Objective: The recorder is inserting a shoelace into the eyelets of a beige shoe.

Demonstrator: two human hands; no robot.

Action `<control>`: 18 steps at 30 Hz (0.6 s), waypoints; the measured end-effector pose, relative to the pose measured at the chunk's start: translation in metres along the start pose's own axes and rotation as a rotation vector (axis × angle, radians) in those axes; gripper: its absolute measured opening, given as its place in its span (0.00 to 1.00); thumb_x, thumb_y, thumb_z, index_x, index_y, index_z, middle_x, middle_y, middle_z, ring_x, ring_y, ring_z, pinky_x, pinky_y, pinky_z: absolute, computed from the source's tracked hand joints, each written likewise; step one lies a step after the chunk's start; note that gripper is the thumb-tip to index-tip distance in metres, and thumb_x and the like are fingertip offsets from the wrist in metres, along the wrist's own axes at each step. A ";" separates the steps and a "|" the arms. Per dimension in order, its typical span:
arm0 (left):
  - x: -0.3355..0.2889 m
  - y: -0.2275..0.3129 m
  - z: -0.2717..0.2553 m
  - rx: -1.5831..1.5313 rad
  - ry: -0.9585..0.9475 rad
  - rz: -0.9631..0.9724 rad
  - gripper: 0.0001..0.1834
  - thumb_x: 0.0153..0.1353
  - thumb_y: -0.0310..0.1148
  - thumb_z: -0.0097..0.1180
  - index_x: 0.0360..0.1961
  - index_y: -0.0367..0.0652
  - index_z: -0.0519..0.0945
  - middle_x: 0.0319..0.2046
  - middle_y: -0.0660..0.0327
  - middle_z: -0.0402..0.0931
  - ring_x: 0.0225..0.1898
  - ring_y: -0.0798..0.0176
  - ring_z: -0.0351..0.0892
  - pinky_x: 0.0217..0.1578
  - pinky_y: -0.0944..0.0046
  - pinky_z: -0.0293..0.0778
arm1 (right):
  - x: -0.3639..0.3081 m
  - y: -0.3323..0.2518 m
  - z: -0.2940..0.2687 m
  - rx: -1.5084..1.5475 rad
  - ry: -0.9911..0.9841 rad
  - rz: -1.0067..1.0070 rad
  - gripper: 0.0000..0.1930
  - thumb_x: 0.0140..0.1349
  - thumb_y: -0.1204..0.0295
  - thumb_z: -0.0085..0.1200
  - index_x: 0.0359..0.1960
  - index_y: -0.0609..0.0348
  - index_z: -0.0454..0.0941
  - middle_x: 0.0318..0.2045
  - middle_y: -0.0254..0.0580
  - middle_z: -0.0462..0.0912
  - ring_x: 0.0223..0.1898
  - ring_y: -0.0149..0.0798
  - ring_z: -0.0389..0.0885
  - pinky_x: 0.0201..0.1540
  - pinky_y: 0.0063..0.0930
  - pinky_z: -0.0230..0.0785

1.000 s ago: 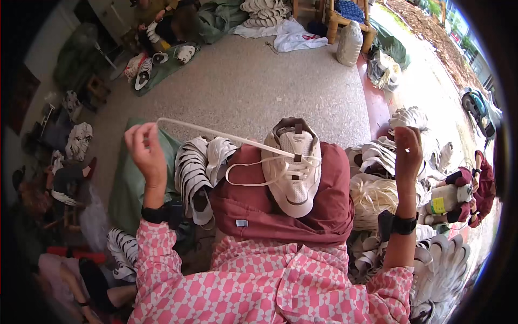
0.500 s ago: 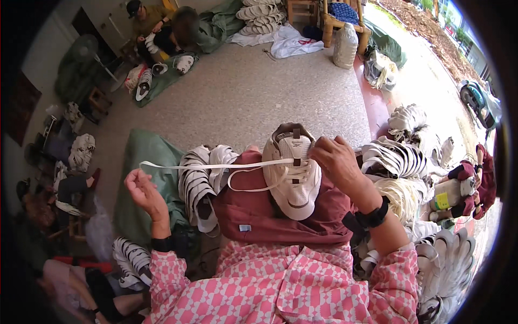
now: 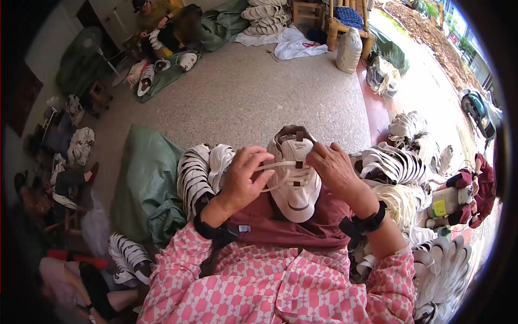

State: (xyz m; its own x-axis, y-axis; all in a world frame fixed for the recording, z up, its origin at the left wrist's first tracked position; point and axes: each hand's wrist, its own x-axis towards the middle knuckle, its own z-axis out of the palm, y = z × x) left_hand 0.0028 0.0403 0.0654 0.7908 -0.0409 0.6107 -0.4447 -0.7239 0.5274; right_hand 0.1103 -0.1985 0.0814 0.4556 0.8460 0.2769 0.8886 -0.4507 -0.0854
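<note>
A pale cream sneaker (image 3: 295,208) sits toe toward me on my lap, over maroon cloth (image 3: 259,213). Its white shoelace (image 3: 288,163) crosses the upper part of the lacing and loops out to the left. At that loop, my left hand (image 3: 243,181) is open, thumb and fingers apart around the lace; firm contact with it is not clear. My right hand (image 3: 334,167) has its fingers bent and closed on the sneaker's right edge beside the eyelets. Its fingertips are partly hidden, so I cannot see whether they also pinch the lace.
Stacked shoe uppers (image 3: 193,170) lie left of my lap, by a green sheet (image 3: 145,178). More uppers (image 3: 394,162) and a bundle of cream laces (image 3: 402,200) are at my right. Other people work at the far left, lower left and right. A large plastic bottle (image 3: 348,51) stands ahead.
My left hand has come in from the far left, where the lace was stretched out straight, to beside the sneaker. The lace is now slack and looped. My right hand stays at the sneaker's edge.
</note>
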 end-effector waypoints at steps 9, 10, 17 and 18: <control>0.025 0.002 0.031 0.138 -0.152 0.091 0.10 0.48 0.28 0.68 0.32 0.41 0.80 0.42 0.60 0.76 0.46 0.52 0.74 0.45 0.57 0.73 | -0.074 0.123 -0.024 0.516 0.986 0.722 0.06 0.70 0.73 0.47 0.42 0.61 0.75 0.27 0.33 0.75 0.25 0.26 0.71 0.28 0.22 0.66; 0.024 0.002 0.032 0.137 -0.129 0.107 0.10 0.48 0.27 0.68 0.32 0.42 0.80 0.40 0.60 0.76 0.46 0.52 0.74 0.44 0.57 0.73 | -0.093 0.142 -0.026 0.543 1.153 0.761 0.08 0.72 0.69 0.49 0.41 0.61 0.76 0.25 0.31 0.75 0.21 0.23 0.67 0.25 0.20 0.63; 0.024 0.015 0.034 0.131 -0.043 0.088 0.06 0.53 0.26 0.64 0.31 0.42 0.79 0.35 0.59 0.77 0.41 0.52 0.78 0.41 0.55 0.73 | -0.145 0.152 0.019 1.063 1.242 1.223 0.17 0.67 0.71 0.56 0.55 0.61 0.70 0.37 0.37 0.79 0.23 0.24 0.75 0.18 0.15 0.62; 0.023 0.018 0.034 0.132 -0.054 0.089 0.06 0.53 0.26 0.64 0.31 0.42 0.79 0.35 0.59 0.77 0.41 0.52 0.78 0.41 0.55 0.73 | -0.138 0.134 0.028 0.960 1.096 1.164 0.22 0.66 0.72 0.56 0.61 0.60 0.67 0.44 0.39 0.79 0.26 0.24 0.77 0.19 0.14 0.62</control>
State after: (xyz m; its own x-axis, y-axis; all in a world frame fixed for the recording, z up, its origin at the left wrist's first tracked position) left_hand 0.0272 0.0032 0.0688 0.7735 -0.1435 0.6174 -0.4579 -0.7999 0.3878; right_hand 0.1680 -0.3683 0.0052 0.8934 -0.4436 0.0712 0.0944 0.0304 -0.9951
